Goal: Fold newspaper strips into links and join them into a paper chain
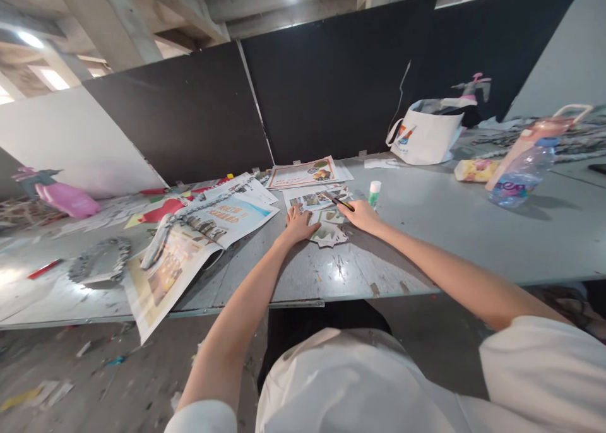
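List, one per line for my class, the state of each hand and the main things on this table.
Left hand: fingers spread, resting on papers
Right hand: closed around a dark tool
Dark tool: held over the papers
Glue stick: upright
Water bottle: upright, capped
White bag: standing, top open
Red pen: lying down
Grey ring: lying down
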{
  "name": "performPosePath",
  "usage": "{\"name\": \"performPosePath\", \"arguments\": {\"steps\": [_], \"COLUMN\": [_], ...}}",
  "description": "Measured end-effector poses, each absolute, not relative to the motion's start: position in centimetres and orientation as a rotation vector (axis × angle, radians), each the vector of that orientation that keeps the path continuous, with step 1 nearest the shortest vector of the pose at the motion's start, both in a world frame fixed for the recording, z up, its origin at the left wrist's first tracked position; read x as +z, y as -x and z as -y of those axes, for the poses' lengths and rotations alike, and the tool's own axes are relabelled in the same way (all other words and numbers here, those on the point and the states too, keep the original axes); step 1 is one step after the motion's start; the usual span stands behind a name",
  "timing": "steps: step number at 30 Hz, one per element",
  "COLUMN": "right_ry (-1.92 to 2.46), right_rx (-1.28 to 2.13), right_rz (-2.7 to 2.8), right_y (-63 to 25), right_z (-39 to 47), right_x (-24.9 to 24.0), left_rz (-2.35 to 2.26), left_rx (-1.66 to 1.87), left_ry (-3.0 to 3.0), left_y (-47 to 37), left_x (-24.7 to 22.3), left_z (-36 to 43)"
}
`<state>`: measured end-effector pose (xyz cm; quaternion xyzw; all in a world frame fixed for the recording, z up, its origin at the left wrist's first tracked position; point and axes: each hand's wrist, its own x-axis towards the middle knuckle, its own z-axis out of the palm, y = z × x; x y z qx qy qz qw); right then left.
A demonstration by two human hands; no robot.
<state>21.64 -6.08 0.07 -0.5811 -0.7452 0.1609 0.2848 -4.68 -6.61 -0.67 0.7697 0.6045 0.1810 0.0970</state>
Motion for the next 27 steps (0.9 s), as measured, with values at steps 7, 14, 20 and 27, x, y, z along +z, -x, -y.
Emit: {"name": "performPosePath", "arguments": {"steps": [7, 14, 20, 27], "right_ry": [1.652, 1.419, 1.291, 1.122], "right_rx": [0.269, 0.117, -0.027, 0.105], "right_rz": [2.077, 2.213, 2.378, 2.264], "right_y": [-21.5, -22.5, -22.7, -21.8], "right_z": [5.7, 4.9, 4.9, 5.4], "right_x": [-0.5, -2.3, -2.4, -1.3], "left_rz": [-1.896, -1.828, -1.781, -1.552], "left_rx": [0.634, 0.910, 1.088, 1.142], "left_ry": [-2.170, -2.106, -2.031, -1.814], "left_y": [5.2, 5.7, 6.1, 5.8], "left_x": [-0.9, -0.9, -0.6, -0.9], "left_z": [5.6, 5.0, 4.4, 4.3]}}
